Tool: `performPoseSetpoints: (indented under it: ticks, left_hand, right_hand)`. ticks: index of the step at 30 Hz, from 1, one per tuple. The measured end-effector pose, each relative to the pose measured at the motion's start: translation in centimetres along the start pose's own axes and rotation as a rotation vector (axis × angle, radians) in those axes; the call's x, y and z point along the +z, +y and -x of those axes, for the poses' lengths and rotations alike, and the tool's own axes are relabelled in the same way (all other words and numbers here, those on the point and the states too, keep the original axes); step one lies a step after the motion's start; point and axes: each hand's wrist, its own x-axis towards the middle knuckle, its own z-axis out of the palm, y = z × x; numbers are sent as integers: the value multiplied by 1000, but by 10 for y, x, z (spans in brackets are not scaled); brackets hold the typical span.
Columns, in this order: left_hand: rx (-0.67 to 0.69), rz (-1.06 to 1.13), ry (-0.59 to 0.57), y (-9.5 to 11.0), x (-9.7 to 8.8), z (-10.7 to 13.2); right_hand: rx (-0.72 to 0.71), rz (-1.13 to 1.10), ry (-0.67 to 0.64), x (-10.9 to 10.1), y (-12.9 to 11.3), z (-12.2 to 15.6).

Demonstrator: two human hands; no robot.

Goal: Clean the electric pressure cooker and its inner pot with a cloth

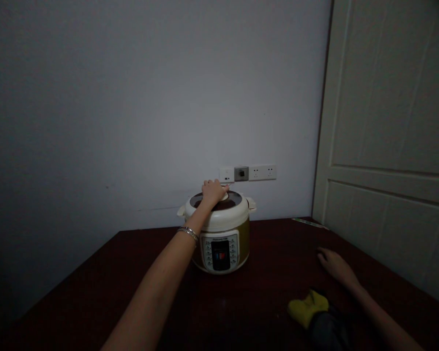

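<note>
A white and olive-gold electric pressure cooker stands upright on the dark red table, its control panel facing me. The lid sits on top. My left hand is closed over the pale knob at the lid's centre, fingers wrapped round it; a silver bracelet circles that wrist. To the right, my right hand rests low on the tabletop with its fingers loosely extended, and nothing shows in it. Nearest to it lies a crumpled yellow cloth with a dark grey part beside it.
The table meets a pale wall at the back. Wall sockets and a grey switch plate are behind the cooker. A panelled door borders the right side. One thin patterned strip lies at the back right edge.
</note>
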Motion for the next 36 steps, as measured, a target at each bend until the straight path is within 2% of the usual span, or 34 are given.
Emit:
performPoseSetpoints:
  ticks: [10,20,28,31,36]
  left_hand:
    - [16,14,32,0,1,2]
    - [13,44,31,-1,4,1]
    - [19,53,40,-2,7,0]
    - [10,76,8,-5,6,-3]
    - [-29,162,-133,-8,-1,-10]
  right_hand:
    - [-7,26,10,8,8,-2]
    - [-23,30,-33,-1,3,-1]
    - [7,-28,11,2,7,-1]
    - [27,-31,8,0,4,0]
    - [25,-50,2,-6,-1,2]
